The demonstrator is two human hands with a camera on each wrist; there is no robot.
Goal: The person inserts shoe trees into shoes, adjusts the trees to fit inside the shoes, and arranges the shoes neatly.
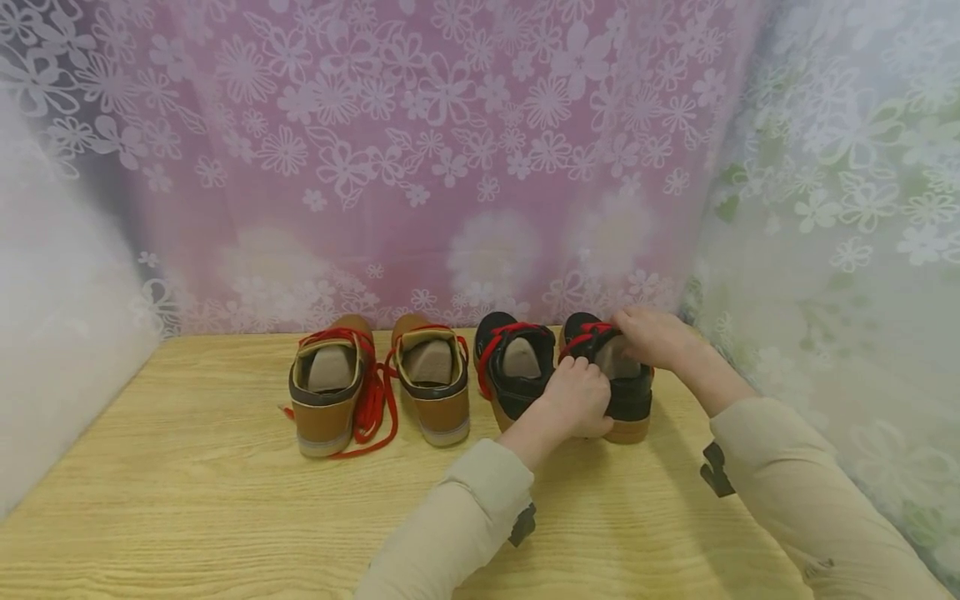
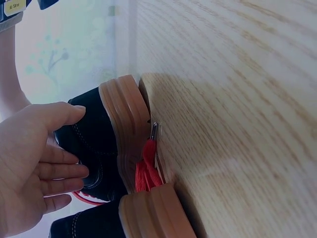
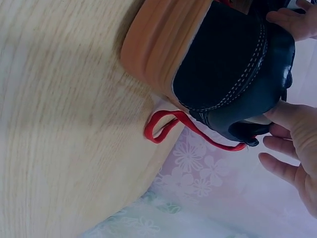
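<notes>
A black shoe with red laces (image 1: 630,400) stands at the right end of the row, heel toward me. My left hand (image 1: 576,396) is at its left side by the heel; in the left wrist view the left hand (image 2: 34,163) has its fingers extended and its thumb against the black upper. At the shoe's far right side is my right hand (image 1: 654,336). The right wrist view shows the right hand (image 3: 297,144) with its thumb at the collar and the other fingers loosely extended. Beside it stands the matching black shoe (image 1: 517,390), partly behind the left forearm.
To the left stands a pair of brown shoes, a left one (image 1: 322,417) and a right one (image 1: 442,408), with red laces (image 1: 371,408) trailing onto the wooden table (image 1: 187,500). A pink floral curtain (image 1: 420,167) hangs behind; a pale floral one (image 1: 840,250) is at the right.
</notes>
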